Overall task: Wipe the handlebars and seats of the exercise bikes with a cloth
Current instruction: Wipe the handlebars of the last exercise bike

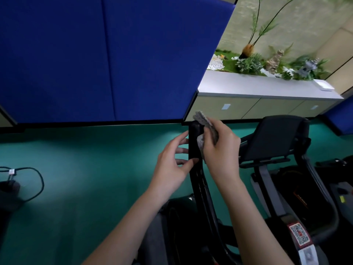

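Partition: blue fabric partition (114,54), two panels side by side, fills the upper left.
Floor: green floor (86,159) runs under everything.
Cabinet: one long low cabinet (267,87) with a pale top stands at the upper right, with a bed of plants and stones (267,62) behind it.
Bikes: I count two exercise bikes. The near bike (208,207) is below my arms, and the second bike (277,138) is just to my right, showing a dark console panel.
Handlebar look: the near bike's handlebar (193,144) is a black, matte, slim bar with a squared-off upper end.
Handlebar axis: its long axis runs almost straight up the picture. The free end points away from me toward the partition's foot, and the lower part curves back down to the bike frame.
Handlebar place: middle of the view, between my two hands.
Right hand: my right hand (223,150) is clenched round the one cloth and presses it on the bar's right side near the top.
Left hand: my left hand (172,165) holds the bar lightly, with the thumb across its front and the fingers meeting its left edge.
Cloth: one grey, nubbly, bunched cloth (202,119), with an edge sticking up above my fingers.
Cable: one black cable (36,180) loops on the floor at far left.
Sticker: one QR label (299,234) on the second bike's frame, lower right.
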A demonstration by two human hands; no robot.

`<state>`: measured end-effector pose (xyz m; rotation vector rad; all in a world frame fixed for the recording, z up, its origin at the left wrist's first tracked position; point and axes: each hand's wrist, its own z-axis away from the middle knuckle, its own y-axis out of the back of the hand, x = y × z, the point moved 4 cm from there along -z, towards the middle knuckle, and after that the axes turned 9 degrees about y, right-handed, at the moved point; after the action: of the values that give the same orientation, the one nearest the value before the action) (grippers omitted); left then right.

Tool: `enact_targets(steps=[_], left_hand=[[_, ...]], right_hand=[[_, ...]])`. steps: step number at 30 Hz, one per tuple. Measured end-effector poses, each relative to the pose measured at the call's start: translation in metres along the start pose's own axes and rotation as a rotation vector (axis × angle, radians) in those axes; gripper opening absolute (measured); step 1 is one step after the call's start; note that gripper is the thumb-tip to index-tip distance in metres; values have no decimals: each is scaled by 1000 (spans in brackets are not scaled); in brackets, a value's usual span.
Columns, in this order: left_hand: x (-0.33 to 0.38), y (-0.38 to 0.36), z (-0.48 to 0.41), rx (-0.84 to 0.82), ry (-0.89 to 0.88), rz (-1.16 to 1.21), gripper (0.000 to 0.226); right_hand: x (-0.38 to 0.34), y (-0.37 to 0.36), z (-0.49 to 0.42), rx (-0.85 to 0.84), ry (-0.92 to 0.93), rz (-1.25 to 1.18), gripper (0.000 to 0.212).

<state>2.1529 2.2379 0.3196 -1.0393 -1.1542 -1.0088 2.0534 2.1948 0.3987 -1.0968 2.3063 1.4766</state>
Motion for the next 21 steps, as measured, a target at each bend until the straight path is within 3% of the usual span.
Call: enact_targets(steps=[15, 21], left_hand=[[-2, 3, -5, -38, 11, 64, 67], [-3, 3, -4, -44, 11, 58, 67]], right_hand=[[30, -16, 41, -149, -352, -222, 24], [25, -21, 31, -66, -351, -279, 25]])
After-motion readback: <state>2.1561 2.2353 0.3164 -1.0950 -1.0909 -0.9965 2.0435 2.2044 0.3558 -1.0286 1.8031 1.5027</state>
